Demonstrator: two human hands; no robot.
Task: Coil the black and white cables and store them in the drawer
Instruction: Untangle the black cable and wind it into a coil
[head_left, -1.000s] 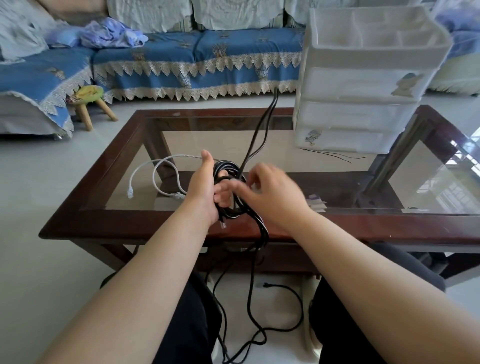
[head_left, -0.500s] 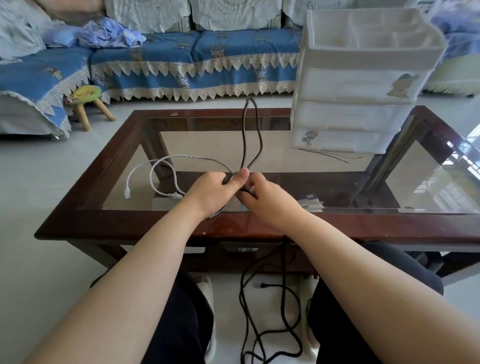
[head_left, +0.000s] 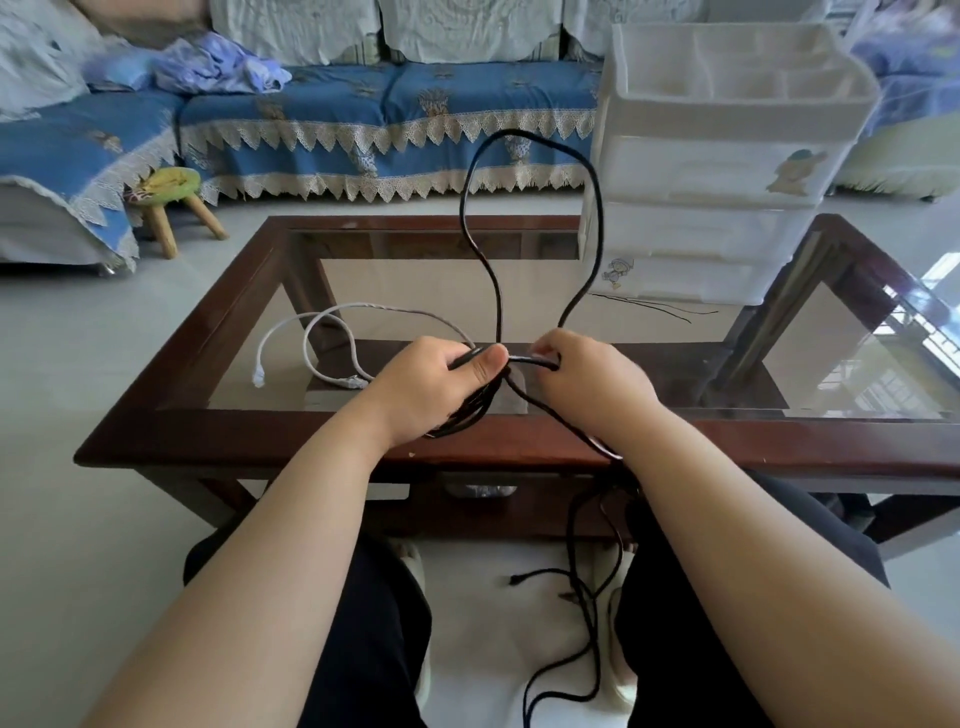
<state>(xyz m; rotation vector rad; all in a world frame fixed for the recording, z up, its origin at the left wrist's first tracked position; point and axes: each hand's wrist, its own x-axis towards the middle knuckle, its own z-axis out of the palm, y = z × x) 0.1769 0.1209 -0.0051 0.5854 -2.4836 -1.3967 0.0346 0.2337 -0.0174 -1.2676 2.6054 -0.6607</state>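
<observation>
The black cable (head_left: 466, 218) is gripped by both hands above the near edge of the tabletop (head_left: 249, 431). The fingers of the left hand (head_left: 431, 387) are curled round a bundle of black turns, with the thumb pressed on top of them. A single strand is pinched by the curled fingers of the right hand (head_left: 587, 382), just beside the left thumb. Between the two hands a tall loop of the black cable stands upright, its crown level with the upper part of the white drawer unit (head_left: 727, 171). The remaining length is draped under the right wrist, over the table edge and down to the floor between the person's legs, where it lies in loose bends.

The white cable (head_left: 322, 338) lies in loose loops on the glass of the tabletop, to the left of the left hand, with one plug end near the left frame. The drawer unit stands on the far right of the tabletop, all drawers closed.
</observation>
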